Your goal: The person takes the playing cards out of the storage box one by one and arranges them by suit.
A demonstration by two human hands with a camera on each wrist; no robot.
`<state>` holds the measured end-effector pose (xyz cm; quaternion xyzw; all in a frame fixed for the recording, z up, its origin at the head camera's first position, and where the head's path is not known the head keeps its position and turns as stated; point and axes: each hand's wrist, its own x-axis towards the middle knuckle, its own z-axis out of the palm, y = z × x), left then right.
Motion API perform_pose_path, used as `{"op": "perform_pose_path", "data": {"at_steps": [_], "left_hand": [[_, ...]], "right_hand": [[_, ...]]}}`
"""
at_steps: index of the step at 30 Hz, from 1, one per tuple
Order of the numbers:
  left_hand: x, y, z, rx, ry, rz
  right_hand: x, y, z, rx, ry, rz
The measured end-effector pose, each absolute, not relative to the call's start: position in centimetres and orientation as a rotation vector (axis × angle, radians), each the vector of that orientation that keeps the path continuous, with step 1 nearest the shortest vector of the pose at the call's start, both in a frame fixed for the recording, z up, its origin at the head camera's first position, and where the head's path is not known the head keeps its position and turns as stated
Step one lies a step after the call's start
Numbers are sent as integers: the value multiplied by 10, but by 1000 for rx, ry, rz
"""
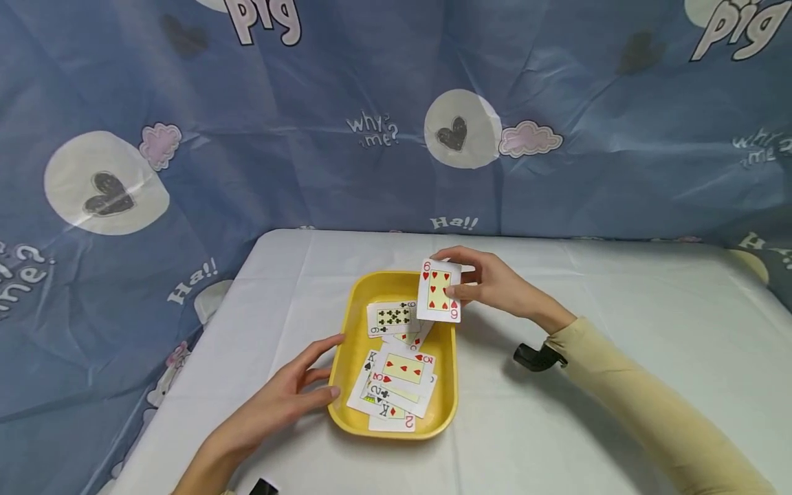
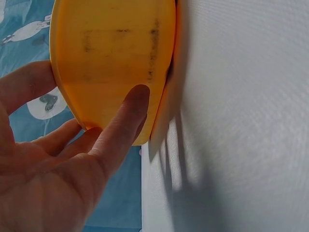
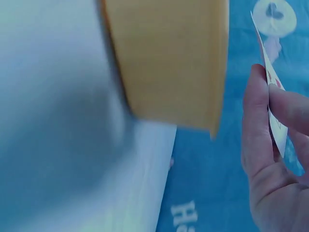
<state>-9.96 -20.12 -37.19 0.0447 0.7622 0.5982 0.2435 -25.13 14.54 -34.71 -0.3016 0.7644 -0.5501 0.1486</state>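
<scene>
Your right hand pinches a heart card between thumb and fingers, over the far right corner of the yellow tray. Your left hand rests its spread fingers against the tray's left edge. Loose cards lie inside; the tray sits on the white desk, nearer its left edge.

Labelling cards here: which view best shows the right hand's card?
The head view: the heart card faces it, its pips and corner marks showing. The right wrist view shows it nearly edge-on in the right hand; the left wrist view misses it.
</scene>
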Motion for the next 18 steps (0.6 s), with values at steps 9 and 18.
{"op": "perform_pose_path", "data": {"at_steps": [9,18], "left_hand": [[-100,-204,-371,134,2090,1628],[-101,-202,-373,125,2077,1631]], "right_hand": [[-253,200,-359,-661,2196,-1591],[-256,213,-387,-692,2278,-1397]]}}
